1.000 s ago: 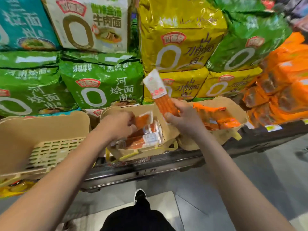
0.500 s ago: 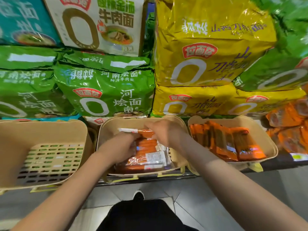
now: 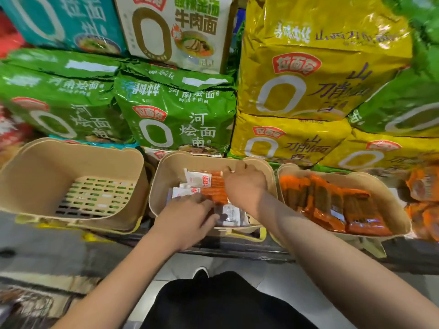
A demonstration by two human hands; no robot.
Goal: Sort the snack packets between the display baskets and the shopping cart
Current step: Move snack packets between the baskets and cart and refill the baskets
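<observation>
Nearest the camera, the person's dark-clothed lap and two bare forearms reach forward over the grey floor to a shelf edge carrying three beige plastic display baskets. A second ago the right hand (image 3: 244, 184) held one long orange-and-white snack packet up above the shelf; now that packet lies with the other orange-and-white snack packets (image 3: 209, 188) inside the middle beige basket (image 3: 166, 172), which suggests one more packet is sorted into the display. The right hand rests palm-down over the right end of the pile, fingers curled over the packets' ends; whether it pinches one I cannot tell. The left hand (image 3: 190, 214), at the basket's near side as before, lies on the pile with fingers bent toward the packets, grip likewise unclear. The left beige slotted basket (image 3: 78, 162) shows only its bare bottom; the right beige basket (image 3: 389, 198) holds darker orange packets (image 3: 332, 205). Behind stand stacked green noodle bags (image 3: 175, 110) and yellow noodle bags (image 3: 308, 74). No shopping cart is in view.
</observation>
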